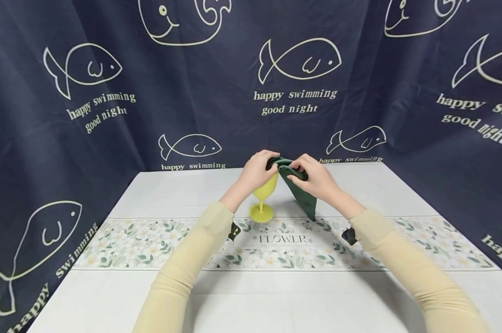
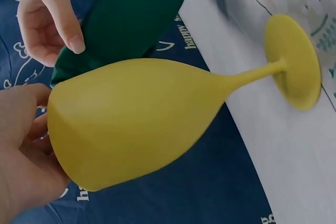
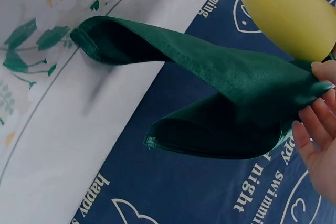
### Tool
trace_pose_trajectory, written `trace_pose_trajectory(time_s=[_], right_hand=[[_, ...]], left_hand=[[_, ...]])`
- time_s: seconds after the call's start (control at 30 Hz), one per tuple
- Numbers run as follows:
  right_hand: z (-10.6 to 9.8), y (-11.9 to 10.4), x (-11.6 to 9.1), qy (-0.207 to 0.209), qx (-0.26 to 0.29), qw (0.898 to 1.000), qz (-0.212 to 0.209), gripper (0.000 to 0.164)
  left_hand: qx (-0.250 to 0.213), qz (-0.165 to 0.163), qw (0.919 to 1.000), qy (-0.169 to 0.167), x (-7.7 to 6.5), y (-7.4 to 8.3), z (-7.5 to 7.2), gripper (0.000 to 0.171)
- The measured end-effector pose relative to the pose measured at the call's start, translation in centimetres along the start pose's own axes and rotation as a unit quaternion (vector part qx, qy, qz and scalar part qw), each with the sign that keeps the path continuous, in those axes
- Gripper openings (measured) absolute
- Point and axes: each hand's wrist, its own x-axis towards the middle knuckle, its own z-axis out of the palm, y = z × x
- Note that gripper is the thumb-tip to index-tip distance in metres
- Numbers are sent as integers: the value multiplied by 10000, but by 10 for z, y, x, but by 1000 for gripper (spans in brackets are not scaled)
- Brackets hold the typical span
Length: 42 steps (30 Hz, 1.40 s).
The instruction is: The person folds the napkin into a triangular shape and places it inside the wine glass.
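A yellow goblet (image 1: 266,187) stands upright on the table, its foot seen in the head view. My left hand (image 1: 257,170) is over the goblet's rim, index finger and thumb on the folded edge of a dark green cloth napkin (image 1: 302,196). In the left wrist view, the goblet's bowl (image 2: 131,124) hides most of those fingertips. To the right of the goblet, my right hand (image 1: 313,178) pinches the napkin's upper edge between thumb and fingers. The cloth (image 3: 226,72) hangs down in open folds, one end near the goblet's mouth.
A white tablecloth (image 1: 251,300) with a floral band printed FLOWER (image 1: 281,239) covers the table. Behind and at the sides hangs a navy curtain (image 1: 234,92) with white fish drawings. A dark device (image 1: 233,231) is by each wrist.
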Motion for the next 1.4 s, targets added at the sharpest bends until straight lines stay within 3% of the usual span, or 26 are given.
trace_pose_trajectory(time_s=[0.17, 0.4, 0.57, 0.8, 1.0, 1.17, 1.4], right_hand=[[3, -3, 0, -60, 68, 9999, 82, 19], [9, -4, -1, -40, 87, 9999, 101, 20], [12, -5, -3, 39, 96, 9999, 128, 21], [16, -5, -4, 35, 158, 9993, 351, 22], [16, -5, -3, 42, 131, 9994, 333, 22], [16, -3, -2, 36, 321, 9985, 449, 22], [14, 3, 1, -427, 743, 9927, 853, 21]], left_hand=[[145, 58, 9995, 287, 0, -4, 0, 28], [572, 401, 9933, 919, -3, -11, 1, 5], [760, 474, 9908, 1016, -6, -12, 1, 20], [903, 124, 9919, 887, -4, -15, 0, 43], [363, -105, 9924, 1168, -2, -19, -2, 51], [-279, -89, 9873, 1559, -2, -19, -3, 51], [-932, -123, 9786, 1829, -4, -20, 0, 44]])
